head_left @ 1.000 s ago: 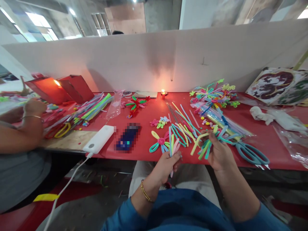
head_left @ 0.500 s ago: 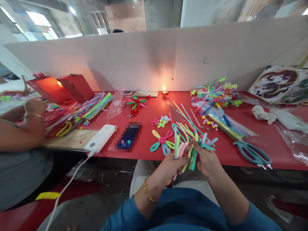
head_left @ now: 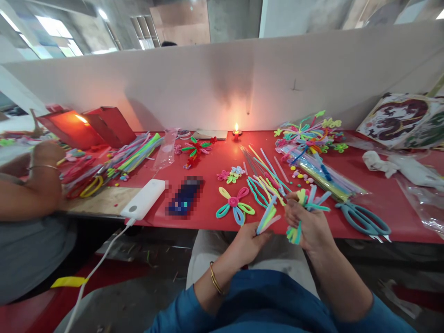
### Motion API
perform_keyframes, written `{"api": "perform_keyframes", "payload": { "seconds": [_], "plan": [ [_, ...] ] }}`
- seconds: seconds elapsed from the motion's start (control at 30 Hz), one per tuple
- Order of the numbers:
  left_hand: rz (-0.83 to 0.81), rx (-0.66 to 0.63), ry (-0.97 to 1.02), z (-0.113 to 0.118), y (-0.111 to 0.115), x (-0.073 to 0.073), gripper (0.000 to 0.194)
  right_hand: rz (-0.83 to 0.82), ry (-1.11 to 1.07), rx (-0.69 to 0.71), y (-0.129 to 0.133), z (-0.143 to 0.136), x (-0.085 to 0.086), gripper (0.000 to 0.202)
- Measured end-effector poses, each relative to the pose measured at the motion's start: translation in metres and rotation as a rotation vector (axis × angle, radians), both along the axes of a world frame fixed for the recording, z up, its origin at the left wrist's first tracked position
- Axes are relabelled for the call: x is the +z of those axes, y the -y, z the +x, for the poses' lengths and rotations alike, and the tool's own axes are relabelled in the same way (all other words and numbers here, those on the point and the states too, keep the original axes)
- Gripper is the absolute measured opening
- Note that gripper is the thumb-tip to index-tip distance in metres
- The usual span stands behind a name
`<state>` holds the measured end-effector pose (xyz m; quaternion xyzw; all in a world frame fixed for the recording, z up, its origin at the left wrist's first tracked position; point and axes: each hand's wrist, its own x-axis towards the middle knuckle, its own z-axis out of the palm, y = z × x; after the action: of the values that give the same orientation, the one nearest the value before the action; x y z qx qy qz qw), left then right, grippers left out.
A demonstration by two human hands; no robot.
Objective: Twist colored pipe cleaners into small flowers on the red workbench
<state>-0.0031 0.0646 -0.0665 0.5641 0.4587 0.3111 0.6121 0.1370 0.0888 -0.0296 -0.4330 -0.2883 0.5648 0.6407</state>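
While the left hand (head_left: 250, 240) pinches 1 small pipe-cleaner bundle (head_left: 267, 218), the right hand (head_left: 308, 226) grips another bunch (head_left: 305, 206) at the bench's (head_left: 381, 208) front edge.

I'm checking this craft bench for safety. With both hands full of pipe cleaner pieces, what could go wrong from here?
1. The lit candle stands on the red table near loose pipe cleaners; fuzzy strands could catch fire if pushed back.
2. The scissors lie at the table's front edge beside the right hand; a bump might knock them off.
3. The left hand grips its short pieces loosely over the lap; some may slip.
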Motion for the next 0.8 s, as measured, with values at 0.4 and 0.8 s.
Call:
{"api": "perform_keyframes", "payload": {
  "seconds": [0.4, 0.8],
  "plan": [
    [0.125, -0.037, -0.153, -0.007, -0.001, -0.002, 0.023, 0.030, 0.047, -0.165, -0.003, 0.009, 0.002, 0.033],
    [0.100, 0.060, -0.113, -0.014, -0.006, -0.006, 0.022, -0.004, -0.138, -0.190, -0.008, 0.021, 0.006, 0.036]
  ]
}}
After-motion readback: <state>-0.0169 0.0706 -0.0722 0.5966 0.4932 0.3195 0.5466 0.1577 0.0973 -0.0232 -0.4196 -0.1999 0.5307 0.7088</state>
